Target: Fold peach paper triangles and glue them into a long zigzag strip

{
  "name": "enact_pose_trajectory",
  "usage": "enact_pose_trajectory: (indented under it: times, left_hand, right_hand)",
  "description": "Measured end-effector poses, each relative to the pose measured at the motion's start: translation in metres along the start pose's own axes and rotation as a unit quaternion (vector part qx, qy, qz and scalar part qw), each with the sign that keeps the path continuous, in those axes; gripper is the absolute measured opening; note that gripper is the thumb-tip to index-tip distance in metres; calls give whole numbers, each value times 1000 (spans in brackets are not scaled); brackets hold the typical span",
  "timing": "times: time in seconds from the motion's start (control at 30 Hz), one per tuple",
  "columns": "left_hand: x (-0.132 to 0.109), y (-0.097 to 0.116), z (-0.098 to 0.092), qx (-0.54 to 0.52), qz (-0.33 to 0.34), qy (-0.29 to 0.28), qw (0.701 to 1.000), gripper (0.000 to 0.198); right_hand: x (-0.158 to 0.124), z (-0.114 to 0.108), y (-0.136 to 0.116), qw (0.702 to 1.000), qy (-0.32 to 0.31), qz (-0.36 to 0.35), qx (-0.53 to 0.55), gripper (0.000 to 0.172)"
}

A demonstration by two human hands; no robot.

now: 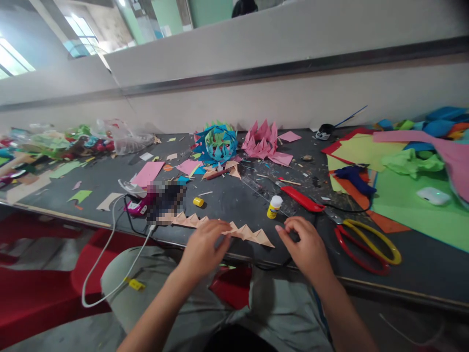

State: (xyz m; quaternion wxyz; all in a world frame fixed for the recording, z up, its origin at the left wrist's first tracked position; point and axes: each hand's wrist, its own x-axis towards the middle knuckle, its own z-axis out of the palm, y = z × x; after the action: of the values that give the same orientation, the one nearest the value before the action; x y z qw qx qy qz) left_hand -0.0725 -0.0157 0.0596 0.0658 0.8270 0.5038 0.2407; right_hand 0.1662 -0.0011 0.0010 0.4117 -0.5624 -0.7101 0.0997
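A peach folded-paper strip (252,235) with a row of pointed triangles lies along the table's near edge. My left hand (205,244) is over its middle, thumb and fingers closed about the strip and covering part of it. Beyond the strip's right end, my right hand (306,244) has curved fingers, with the thumb apart and nothing visible between them. Just past that hand stands a glue stick (274,207), yellow with a white top. A yellow cap (198,202) lies on its side behind the strip.
Red-and-yellow-handled scissors (361,244) and a red cutter (300,196) lie at right. A blue folded-paper ring (216,143) and a pink one (261,141) stand near the wall. A pixelated dark object (166,200), white cable (90,281) and purple power strip (139,204) occupy the left.
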Motion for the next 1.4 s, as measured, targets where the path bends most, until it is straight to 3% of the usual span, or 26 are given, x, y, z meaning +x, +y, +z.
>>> enact_pose_trajectory:
  times: [0.17, 0.27, 0.37, 0.5, 0.67, 0.77, 0.93, 1.23, 1.4]
  left_hand:
    - [10, 24, 47, -58, 73, -27, 995, 14]
    - [14, 28, 55, -67, 66, -42, 995, 13]
    - [16, 28, 58, -56, 52, -54, 996, 10]
    - [13, 27, 62, -18, 54, -60, 997, 8]
    - [5, 27, 68, 21, 76, -52, 996, 9]
    - [2, 26, 71, 20, 88, -37, 995, 9]
    - [3, 24, 73, 8, 86, -34, 996, 12]
    - [6, 25, 71, 28, 88, -47, 995, 15]
    - [6, 25, 72, 39, 88, -41, 994, 14]
  right_hand:
    - [20, -13, 15, 989, -95, -106, -41, 10]
    - [28, -10, 15, 978, -141, -148, -50, 26]
    - [33, 0, 17, 974, -162, -155, -39, 43]
    - [36, 9, 21, 976, -137, -161, -47, 49]
    - [29, 1, 23, 983, -82, -158, -35, 35]
    - [22, -9, 18, 992, -56, -108, 38, 21]
    - [14, -9, 6, 985, -139, -29, 100, 29]
    - [16, 8, 3, 979, -184, -81, 37, 30]
    - [17, 11, 6, 971, -223, -58, 60, 37]
